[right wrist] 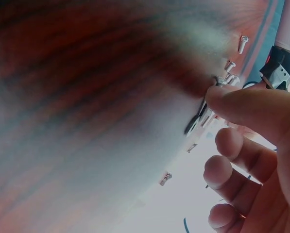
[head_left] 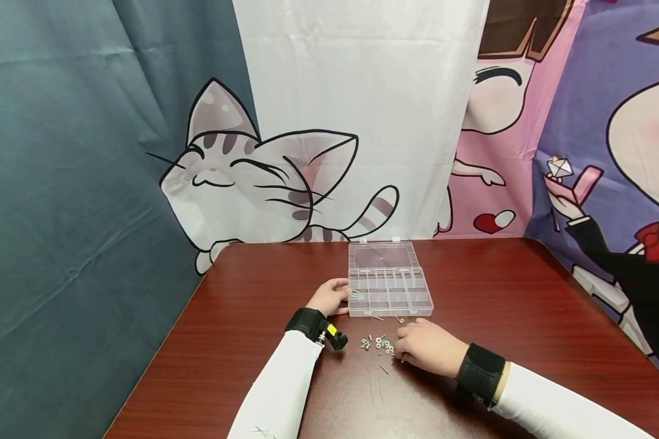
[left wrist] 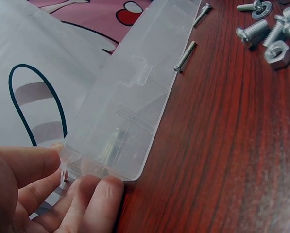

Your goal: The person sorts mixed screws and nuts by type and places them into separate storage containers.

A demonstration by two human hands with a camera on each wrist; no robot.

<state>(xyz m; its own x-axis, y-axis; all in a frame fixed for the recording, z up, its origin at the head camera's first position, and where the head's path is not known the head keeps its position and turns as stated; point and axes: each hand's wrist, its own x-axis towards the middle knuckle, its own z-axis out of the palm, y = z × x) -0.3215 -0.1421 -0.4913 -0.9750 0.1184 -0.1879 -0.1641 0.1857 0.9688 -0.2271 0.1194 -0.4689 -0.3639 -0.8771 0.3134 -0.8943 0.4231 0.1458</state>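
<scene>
A clear plastic compartment box (head_left: 391,313) stands on the table with its lid (head_left: 384,255) laid back. My left hand (head_left: 329,297) grips the near left corner, thumb and fingers on either side of the wall in the left wrist view. Several screws (head_left: 357,295) lie in a left compartment. In front of the box is a loose pile of screws, nuts and washers (head_left: 384,343). My right hand (head_left: 428,347) reaches to the pile's right side, its thumb tip (right wrist: 215,97) down among the pieces and other fingers bent. Whether anything is pinched there is hidden behind the thumb.
Two loose screws (left wrist: 185,57) lie close to the box's front wall. Another screw (head_left: 384,369) is nearer me on the brown table (head_left: 241,366). A cartoon-printed curtain (head_left: 362,91) hangs behind the table's far edge.
</scene>
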